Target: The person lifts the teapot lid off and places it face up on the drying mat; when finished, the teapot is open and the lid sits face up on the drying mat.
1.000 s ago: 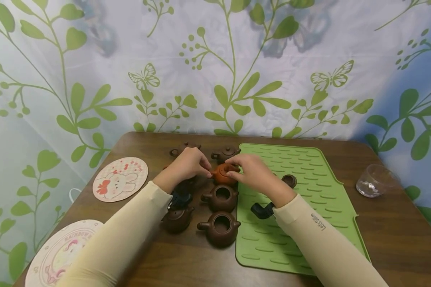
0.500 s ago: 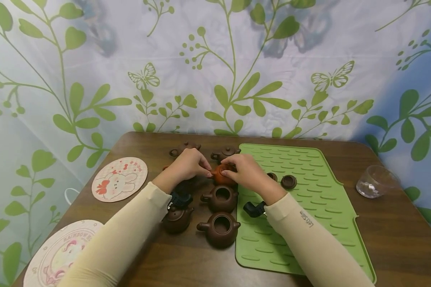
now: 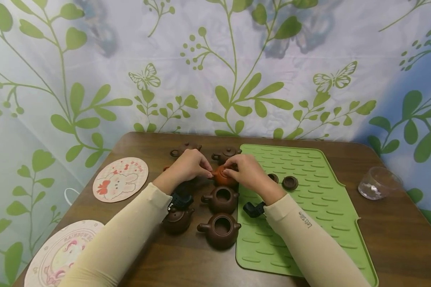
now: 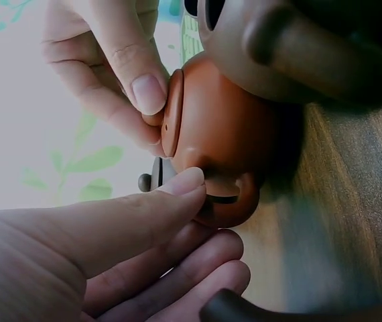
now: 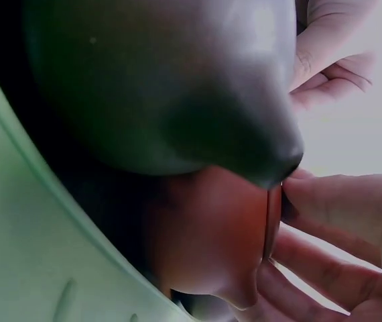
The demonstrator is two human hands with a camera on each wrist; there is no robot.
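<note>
A small orange-red teapot (image 3: 229, 181) sits among dark brown ones beside the green mat. My left hand (image 3: 187, 164) pinches its ring handle (image 4: 246, 201) between thumb and fingers. From the other side, my right hand (image 3: 250, 170) pinches the knob of the orange-red lid (image 4: 173, 114), which lies flat over the pot's mouth. Two lidless brown teapots, one nearer (image 3: 215, 239) and one farther (image 3: 217, 205), stand in front of it. In the right wrist view, a dark teapot (image 5: 164, 80) hides part of the orange-red one.
Lidded brown teapots stand behind (image 3: 228, 153), at back left (image 3: 186, 147) and at front left (image 3: 177, 221). On the green mat (image 3: 309, 207) lie two small brown lids, one (image 3: 290, 183) in plain sight. A clear cup (image 3: 375, 185) stands right; round printed mats (image 3: 120, 179) lie left.
The right hand has moved slightly left and lowered the lid from a tilt to flat on the orange-red teapot. The left hand has stayed at the handle.
</note>
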